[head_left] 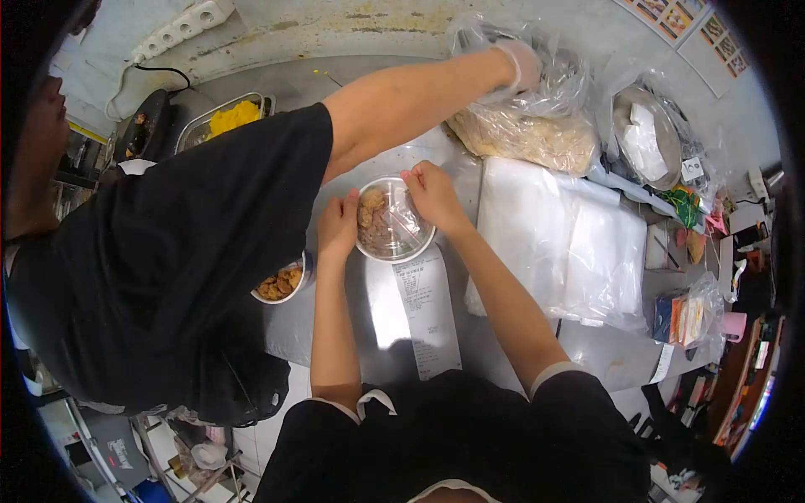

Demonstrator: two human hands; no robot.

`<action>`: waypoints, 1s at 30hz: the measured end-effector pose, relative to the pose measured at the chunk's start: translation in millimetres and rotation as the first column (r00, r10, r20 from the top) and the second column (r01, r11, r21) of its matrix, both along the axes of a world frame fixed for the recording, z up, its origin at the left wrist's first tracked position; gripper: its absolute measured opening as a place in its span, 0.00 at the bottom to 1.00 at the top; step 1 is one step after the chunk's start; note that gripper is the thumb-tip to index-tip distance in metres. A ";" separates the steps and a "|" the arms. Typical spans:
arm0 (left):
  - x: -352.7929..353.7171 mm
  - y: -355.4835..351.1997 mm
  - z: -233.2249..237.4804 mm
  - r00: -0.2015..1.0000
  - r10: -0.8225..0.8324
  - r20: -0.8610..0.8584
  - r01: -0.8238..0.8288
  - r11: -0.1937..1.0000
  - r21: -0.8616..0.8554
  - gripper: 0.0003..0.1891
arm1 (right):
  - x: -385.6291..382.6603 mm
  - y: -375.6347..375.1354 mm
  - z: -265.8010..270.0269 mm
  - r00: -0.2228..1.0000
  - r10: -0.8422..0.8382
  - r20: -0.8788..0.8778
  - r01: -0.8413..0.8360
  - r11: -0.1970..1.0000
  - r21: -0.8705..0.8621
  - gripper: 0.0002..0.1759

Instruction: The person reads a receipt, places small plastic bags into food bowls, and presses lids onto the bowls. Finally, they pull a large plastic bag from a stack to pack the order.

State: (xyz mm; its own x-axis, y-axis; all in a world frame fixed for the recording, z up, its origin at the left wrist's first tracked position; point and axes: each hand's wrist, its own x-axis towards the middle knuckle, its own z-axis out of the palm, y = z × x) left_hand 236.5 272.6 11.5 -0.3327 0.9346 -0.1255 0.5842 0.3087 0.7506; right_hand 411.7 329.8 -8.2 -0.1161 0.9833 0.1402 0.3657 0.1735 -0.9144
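A round white bowl with a clear lid [394,230] stands on the steel table, with browned food pieces visible through the lid. My left hand [339,222] grips its left rim, and my right hand [432,194] holds the upper right rim with bent fingers. Under and below the bowl lies a long printed receipt [428,314]. A second bowl of fried pieces [281,283] sits left of my left forearm, partly hidden by a co-worker's sleeve.
A co-worker's arm [402,101] crosses above my hands, its gloved hand in a plastic bag [537,134] at the back. Clear plastic bags [553,243] lie to the right. A metal tray of yellow food [189,134] stands back left; a lidded metal bowl [625,113] is back right.
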 end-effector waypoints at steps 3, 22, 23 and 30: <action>-0.5 -0.8 -8.8 0.977 0.021 0.210 -0.023 1.000 0.007 0.24 | -1.9 -11.9 2.0 0.988 -0.136 0.073 0.134 0.991 0.028 0.14; 11.2 3.0 19.1 0.943 0.097 -0.318 0.012 0.946 0.322 0.12 | 14.4 -23.9 11.8 0.847 -0.074 -0.527 -0.095 0.954 -0.286 0.18; 10.2 5.4 19.5 0.912 0.068 -0.404 0.062 0.951 0.302 0.12 | 16.2 -21.3 12.4 0.870 -0.029 -0.493 -0.125 0.952 -0.278 0.20; 8.5 6.7 22.9 0.918 0.045 -0.394 0.075 0.956 0.284 0.10 | 8.6 -31.2 5.3 1.000 -0.003 0.003 0.002 0.982 0.191 0.26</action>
